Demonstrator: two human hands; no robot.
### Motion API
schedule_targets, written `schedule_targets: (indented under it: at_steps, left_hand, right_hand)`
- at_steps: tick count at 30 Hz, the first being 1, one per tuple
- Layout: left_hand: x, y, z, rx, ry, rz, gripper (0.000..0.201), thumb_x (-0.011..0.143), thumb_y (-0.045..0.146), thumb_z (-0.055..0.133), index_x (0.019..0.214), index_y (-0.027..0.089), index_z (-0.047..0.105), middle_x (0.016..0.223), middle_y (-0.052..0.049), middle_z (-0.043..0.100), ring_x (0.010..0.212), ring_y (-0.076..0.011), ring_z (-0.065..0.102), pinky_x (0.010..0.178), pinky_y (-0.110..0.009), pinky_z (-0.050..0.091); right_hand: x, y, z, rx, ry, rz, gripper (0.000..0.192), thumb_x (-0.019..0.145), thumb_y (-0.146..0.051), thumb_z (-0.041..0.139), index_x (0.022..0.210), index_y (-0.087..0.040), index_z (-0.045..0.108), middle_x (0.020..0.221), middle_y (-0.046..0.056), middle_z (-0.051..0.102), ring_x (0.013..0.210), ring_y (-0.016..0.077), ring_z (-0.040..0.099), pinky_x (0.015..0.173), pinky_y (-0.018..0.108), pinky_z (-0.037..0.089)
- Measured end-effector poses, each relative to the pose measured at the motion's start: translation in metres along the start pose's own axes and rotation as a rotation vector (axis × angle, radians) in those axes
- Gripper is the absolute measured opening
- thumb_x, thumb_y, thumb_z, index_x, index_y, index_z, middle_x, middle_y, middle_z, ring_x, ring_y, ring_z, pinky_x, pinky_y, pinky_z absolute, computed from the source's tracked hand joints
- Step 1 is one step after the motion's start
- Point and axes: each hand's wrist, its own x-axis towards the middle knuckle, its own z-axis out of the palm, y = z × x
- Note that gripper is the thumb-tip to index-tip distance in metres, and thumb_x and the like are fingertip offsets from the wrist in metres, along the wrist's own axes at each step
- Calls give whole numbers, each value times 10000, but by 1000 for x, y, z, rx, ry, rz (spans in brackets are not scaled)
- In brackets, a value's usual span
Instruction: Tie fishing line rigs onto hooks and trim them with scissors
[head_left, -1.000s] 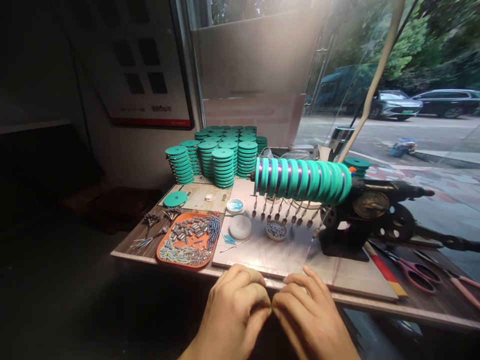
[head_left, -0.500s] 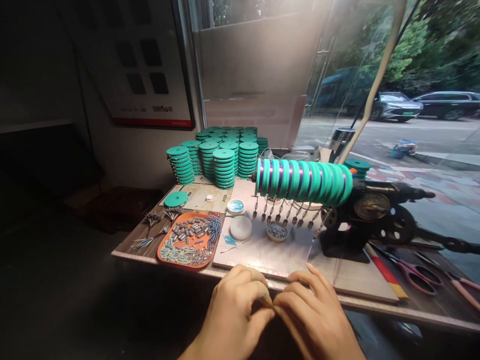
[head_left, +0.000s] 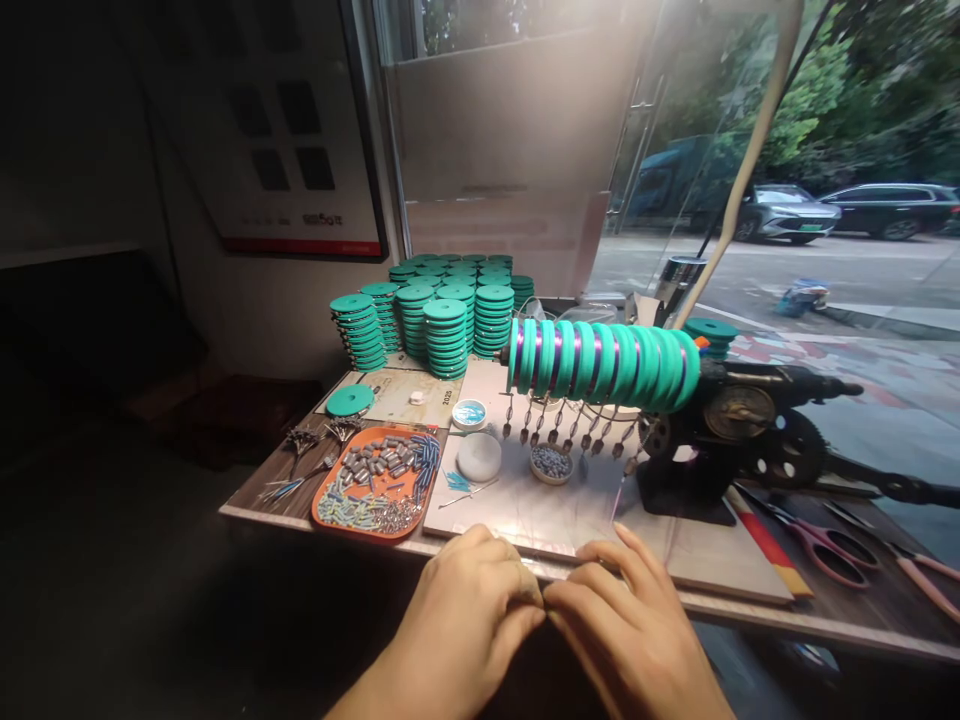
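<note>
My left hand (head_left: 476,610) and my right hand (head_left: 626,610) meet at the table's front edge, fingertips pinched together. Whatever lies between the left fingertips is too small to make out. A thin purple line (head_left: 618,497) runs down from a metal swivel to my right hand, whose thumb is partly hidden and whose index finger is raised. Beyond the hands, a row of green foam spools (head_left: 604,365) wound with purple line sits on a black hand-cranked winder (head_left: 739,410). Several small weights and swivels (head_left: 555,437) hang below the spools.
An orange tray (head_left: 324,510) of small metal and coloured parts lies left. Near it are a round white lid (head_left: 478,457), a dish of grey beads (head_left: 551,462) and a dish of blue pieces (head_left: 469,413). Stacked green spools (head_left: 446,340) stand behind; scissors (head_left: 836,555) lie right.
Both hands stay pinched together in nearly the same place. My left hand has turned slightly, and the gap between its thumb and fingers has narrowed. The view has shifted a little.
</note>
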Motion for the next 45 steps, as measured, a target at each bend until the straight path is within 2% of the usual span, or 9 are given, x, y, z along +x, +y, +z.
schedule_targets:
  at_steps: [10, 21, 31, 45]
  left_hand:
    - [2, 0, -1, -16, -1, 3, 77, 764, 134, 598, 756, 195, 645, 755, -2, 653, 780, -177, 542, 660, -272, 408]
    - [2, -2, 2, -27, 8, 8, 70, 734, 133, 636, 696, 192, 630, 722, 9, 648, 760, -170, 540, 648, -264, 397]
    - [2, -3, 3, -57, 31, 26, 101, 703, 93, 655, 673, 180, 614, 705, 8, 634, 757, -167, 531, 640, -259, 390]
    - [4, -1, 4, -81, 56, -12, 172, 640, 50, 697, 623, 166, 571, 668, 19, 612, 735, -161, 529, 619, -250, 377]
  right_hand:
    - [0, 1, -1, -14, 5, -13, 342, 915, -187, 314, 685, -192, 567, 617, 6, 542, 807, 174, 486, 966, 437, 275]
    - [1, 0, 0, -38, -10, -27, 339, 907, -183, 324, 666, -200, 562, 611, 0, 536, 806, 173, 499, 962, 423, 289]
    - [-2, -1, 1, 13, -64, 16, 235, 870, -169, 382, 713, -209, 553, 638, -17, 537, 770, 163, 512, 961, 425, 298]
    - [-3, -1, 2, 36, -60, 11, 235, 869, -154, 381, 718, -202, 554, 652, -10, 539, 790, 166, 495, 969, 424, 288]
